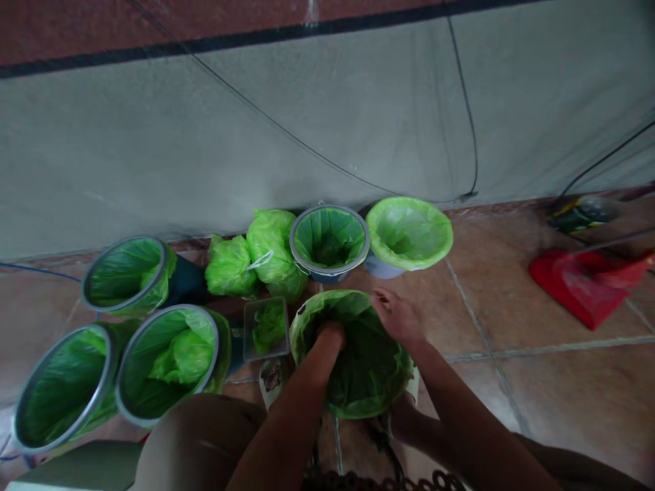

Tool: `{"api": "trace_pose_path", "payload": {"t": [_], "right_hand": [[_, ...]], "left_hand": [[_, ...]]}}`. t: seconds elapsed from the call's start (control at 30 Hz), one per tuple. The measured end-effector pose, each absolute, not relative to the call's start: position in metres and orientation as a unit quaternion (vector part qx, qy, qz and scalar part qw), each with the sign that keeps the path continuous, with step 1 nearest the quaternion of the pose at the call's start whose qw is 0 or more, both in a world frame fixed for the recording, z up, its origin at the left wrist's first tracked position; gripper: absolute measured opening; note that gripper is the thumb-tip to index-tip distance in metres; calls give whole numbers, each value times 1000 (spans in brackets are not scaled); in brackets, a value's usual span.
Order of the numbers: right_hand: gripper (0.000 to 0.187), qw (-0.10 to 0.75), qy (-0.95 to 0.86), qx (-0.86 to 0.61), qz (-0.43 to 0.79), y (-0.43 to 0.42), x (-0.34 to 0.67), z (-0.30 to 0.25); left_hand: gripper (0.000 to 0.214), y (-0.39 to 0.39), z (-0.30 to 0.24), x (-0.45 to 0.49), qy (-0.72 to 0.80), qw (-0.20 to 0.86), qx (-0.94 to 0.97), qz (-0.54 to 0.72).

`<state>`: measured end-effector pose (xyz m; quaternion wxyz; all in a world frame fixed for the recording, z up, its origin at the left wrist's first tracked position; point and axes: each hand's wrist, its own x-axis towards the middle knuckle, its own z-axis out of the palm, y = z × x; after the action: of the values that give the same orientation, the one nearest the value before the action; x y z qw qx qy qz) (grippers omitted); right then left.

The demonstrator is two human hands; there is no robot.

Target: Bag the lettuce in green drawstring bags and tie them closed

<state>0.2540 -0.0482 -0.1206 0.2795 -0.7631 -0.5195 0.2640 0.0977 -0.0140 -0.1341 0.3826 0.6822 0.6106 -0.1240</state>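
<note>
Left hand (pixel 332 333) inside green-lined bin (pixel 358 407)

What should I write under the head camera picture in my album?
Left hand reaching inside a green-lined bin, right hand at its rim, with more lined bins around.

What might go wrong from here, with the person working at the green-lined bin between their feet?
The left hand reaches down inside the green liner, so it might snag or tear the plastic.
The right hand is at the rim with its grip unclear; the liner's edge could slip inward.
The clear box sits just ahead of the left shoe, where a step might knock it.
</note>
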Motion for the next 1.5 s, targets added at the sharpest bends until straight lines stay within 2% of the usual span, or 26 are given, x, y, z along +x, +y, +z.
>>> {"api": "trace_pose_path", "payload": {"t": [0.07,0.13,0.23,0.33,0.57,0.67,0.9,1.03,1.1,1.2,1.27,1.33,1.4,1.5], "right_hand": [[41,332,-494,-752,284,-34,259,-119],[44,341,-487,-743,306,-18,263,-121],[42,313,-526,-715,338,0,263,-131],[43,263,-596,-674,348,4,259,-137],[30,160,-676,-657,295,-9,253,-137],[30,133,-690,-656,277,-12,252,-140],[30,160,-630,-706,281,-20,250,-135],[35,182,-532,-795,229,-54,243,-134],[39,208,-474,-827,219,-78,235,-138],[42,228,-421,-857,193,-104,225,-140],[47,244,-427,-858,148,-104,224,-132],[43,271,-468,-833,113,-86,228,-120],[36,284,-519,-795,133,-57,232,-108],[31,245,-617,-717,212,-12,235,-101]], "left_hand": [[12,-22,-117,102,602,367,691,-158],[21,-26,-95,104,604,322,717,-127],[37,-13,-71,99,618,236,750,18],[35,13,-72,85,608,194,764,92],[38,28,-111,48,549,219,806,-34],[38,27,-116,39,546,226,802,-81],[38,41,-112,33,544,257,792,-101],[77,51,-97,28,543,256,799,-29],[83,54,-90,23,553,258,792,14],[69,53,-84,20,553,283,780,77],[49,51,-83,24,535,296,782,121],[31,51,-85,31,525,299,784,145],[28,53,-88,40,533,290,783,136],[31,55,-94,51,550,266,787,82]]}}
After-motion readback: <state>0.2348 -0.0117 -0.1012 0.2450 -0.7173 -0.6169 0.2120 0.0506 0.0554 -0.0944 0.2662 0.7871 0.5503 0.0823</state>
